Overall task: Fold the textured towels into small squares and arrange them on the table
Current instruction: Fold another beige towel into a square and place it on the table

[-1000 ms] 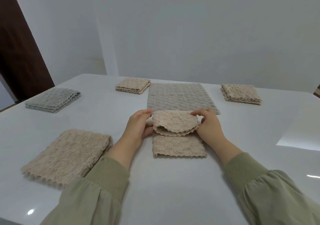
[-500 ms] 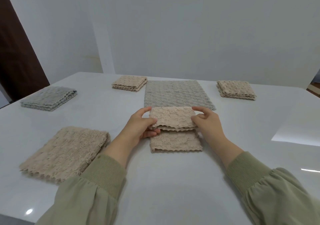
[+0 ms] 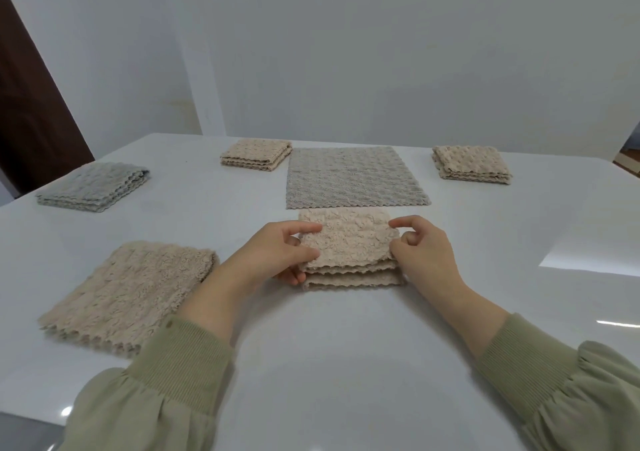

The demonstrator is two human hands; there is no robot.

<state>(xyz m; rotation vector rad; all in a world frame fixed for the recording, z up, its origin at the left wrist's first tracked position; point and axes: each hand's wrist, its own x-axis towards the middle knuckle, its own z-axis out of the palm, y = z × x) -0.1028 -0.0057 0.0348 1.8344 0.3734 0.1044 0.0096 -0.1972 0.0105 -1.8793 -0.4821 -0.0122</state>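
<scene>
Long axis 9–3, the towel (image 3: 346,242) flap is pinched at 9 o'clock by left hand (image 3: 277,254), at 3 by right hand (image 3: 424,254), equally near.

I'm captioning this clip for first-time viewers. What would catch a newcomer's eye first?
The left hand and right hand pinch the side edges of a beige towel mid-table, its upper layer doubled over the lower. Just behind it lies a flat grey towel, with folded squares around the white table.
</scene>
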